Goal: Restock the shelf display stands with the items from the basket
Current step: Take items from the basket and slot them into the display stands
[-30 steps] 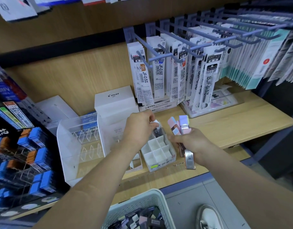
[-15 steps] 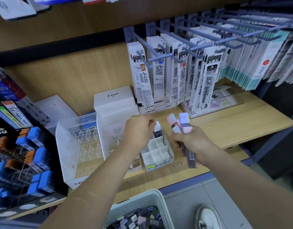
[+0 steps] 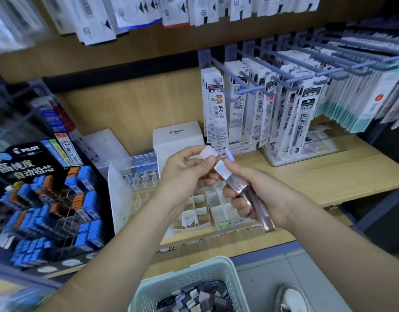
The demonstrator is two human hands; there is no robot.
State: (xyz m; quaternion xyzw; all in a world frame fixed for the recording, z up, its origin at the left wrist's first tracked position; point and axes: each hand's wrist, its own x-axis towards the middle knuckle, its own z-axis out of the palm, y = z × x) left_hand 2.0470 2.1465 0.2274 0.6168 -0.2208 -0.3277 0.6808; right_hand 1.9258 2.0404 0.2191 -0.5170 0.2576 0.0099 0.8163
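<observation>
- Standing at the far left is a black display stand (image 3: 47, 199) full of little blue and orange boxes.
- Next to it is a clear plastic stand (image 3: 131, 183) with rows of small slots. A white box (image 3: 178, 136) sits just behind it on the wooden shelf (image 3: 329, 172).
- The left hand (image 3: 185, 170) is held up over the shelf. Its thumb and first finger pinch the top of one slim case (image 3: 208, 152), and the other fingers curl in below.
- That slim case has a pale pink cap. Its lower end runs down to the bunch in the other hand, and I cannot tell if it is free of the bunch.
- Low down between the arms is a pale green basket (image 3: 182, 278) with holes in its sides. Lots of small cases lie heaped in it, dark, purple and pale.
- Under the two hands, near the front of the shelf, sits a small white stand (image 3: 221, 210) split into square slots.
- The bunch of cases (image 3: 244, 189) is long, thin and shiny, see-through with dark insides. One has a light purple cap that pokes up at the top.
- The right hand (image 3: 268, 199) holds that bunch at a slant above the small white stand. Its fingers curl tight round the cases.
- Farther right, white hanging packs (image 3: 290, 113) dangle in rows from blue-grey hooks.
</observation>
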